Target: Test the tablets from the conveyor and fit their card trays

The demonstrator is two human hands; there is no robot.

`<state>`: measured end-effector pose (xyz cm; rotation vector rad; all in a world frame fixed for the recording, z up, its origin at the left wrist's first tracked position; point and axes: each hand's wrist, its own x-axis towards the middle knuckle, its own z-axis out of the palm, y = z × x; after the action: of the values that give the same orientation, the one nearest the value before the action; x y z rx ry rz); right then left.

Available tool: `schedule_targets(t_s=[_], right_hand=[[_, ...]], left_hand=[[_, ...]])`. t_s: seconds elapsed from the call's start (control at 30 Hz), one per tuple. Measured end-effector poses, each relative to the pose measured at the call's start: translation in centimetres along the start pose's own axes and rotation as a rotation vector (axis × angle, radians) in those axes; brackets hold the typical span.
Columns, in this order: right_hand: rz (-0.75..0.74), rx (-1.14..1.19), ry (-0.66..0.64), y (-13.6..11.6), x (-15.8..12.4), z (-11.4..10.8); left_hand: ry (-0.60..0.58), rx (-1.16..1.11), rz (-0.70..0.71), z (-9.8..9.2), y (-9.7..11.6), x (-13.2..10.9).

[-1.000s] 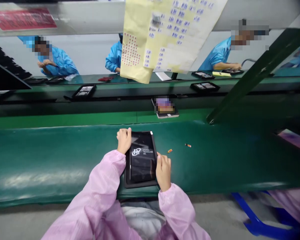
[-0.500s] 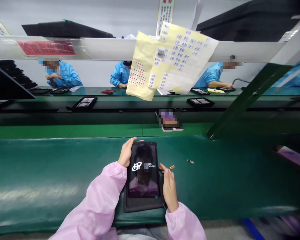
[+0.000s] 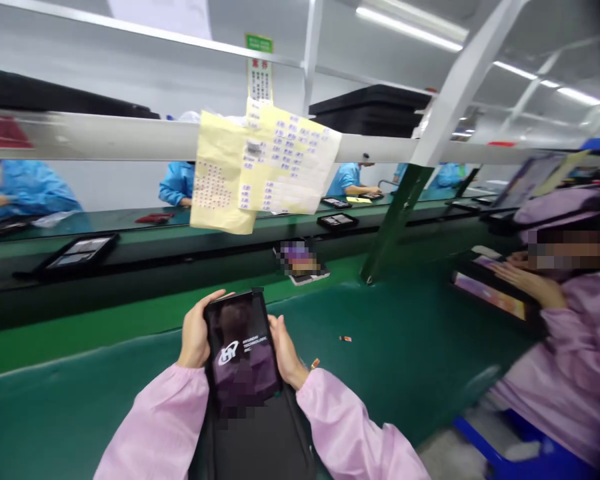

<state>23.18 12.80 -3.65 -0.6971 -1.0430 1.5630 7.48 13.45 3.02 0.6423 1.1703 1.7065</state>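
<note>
A black tablet (image 3: 245,373) is held upright in front of me, its dark screen showing a white logo and a reflection. My left hand (image 3: 195,333) is closed around its left edge, with fingers reaching behind the upper corner. On the opposite side, my right hand (image 3: 286,352) grips the right edge, thumb along the side; its other fingers are mostly hidden. Below the tablet lies a flat black tray or case (image 3: 260,443), partly covered by it. One small orange-and-white piece (image 3: 315,364) lies beside my right wrist, and another small piece (image 3: 346,339) sits farther right on the green mat.
Yellow handwritten sheets (image 3: 280,167) hang from the white rail. Past the mat lie a device with a colourful screen (image 3: 300,260) and black trays (image 3: 337,221). A green post (image 3: 397,220) rises to the right. A co-worker in pink (image 3: 575,333) sits at the right; others in blue work opposite.
The view has swung right, bringing the pink-sleeved co-worker into sight. My right hand has moved up onto the tablet's edge, and the tablet has shifted up off much of the black tray or case.
</note>
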Motion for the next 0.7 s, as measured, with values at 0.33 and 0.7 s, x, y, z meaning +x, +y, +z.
schedule_targets(t_s=[0.33, 0.7], right_hand=[[-0.098, -0.017, 0.013, -0.1, -1.1, 0.4], [-0.195, -0.109, 0.043, 0.9, 0.6, 0.4]], left_hand=[[0.022, 0.031, 0.041, 1.0, 2.5, -1.7], [0.105, -0.011, 0.052, 1.6, 2.4, -1.1]])
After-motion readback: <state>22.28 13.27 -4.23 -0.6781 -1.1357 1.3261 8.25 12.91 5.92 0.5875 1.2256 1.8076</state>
